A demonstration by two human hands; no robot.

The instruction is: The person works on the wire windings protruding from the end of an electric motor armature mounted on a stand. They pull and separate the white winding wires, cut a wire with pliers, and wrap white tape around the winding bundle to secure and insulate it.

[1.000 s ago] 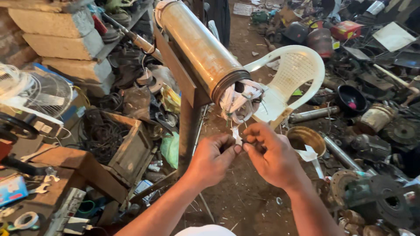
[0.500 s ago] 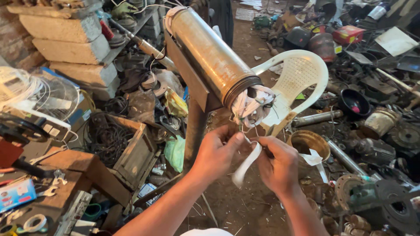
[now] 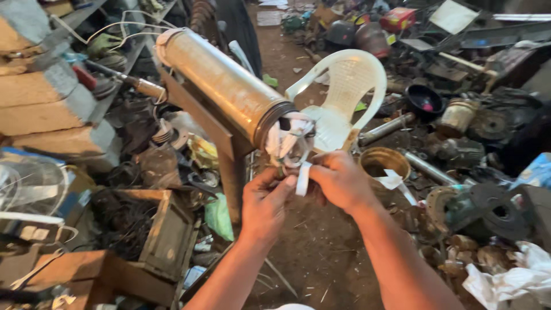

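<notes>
A long brass-coloured metal cylinder [image 3: 221,89] lies tilted on a metal stand [image 3: 225,146]. White tape-wrapped wires [image 3: 290,140] stick out of its near end. My left hand [image 3: 265,204] and my right hand [image 3: 338,181] meet just below that end. Both pinch a strip of white tape [image 3: 302,178] that hangs from the wires. My fingers hide the spot where the tape joins the wires.
A white plastic chair [image 3: 344,95] stands right behind the cylinder. A brass pot [image 3: 383,163], pipes and dark motor parts [image 3: 488,209] lie on the dirt floor to the right. Stone blocks [image 3: 43,106], a wooden crate [image 3: 166,238] and wires crowd the left.
The long loose strip of tape that hung between my hands is shorter now. Both hands have risen closer to the cylinder's end, and the view has moved in.
</notes>
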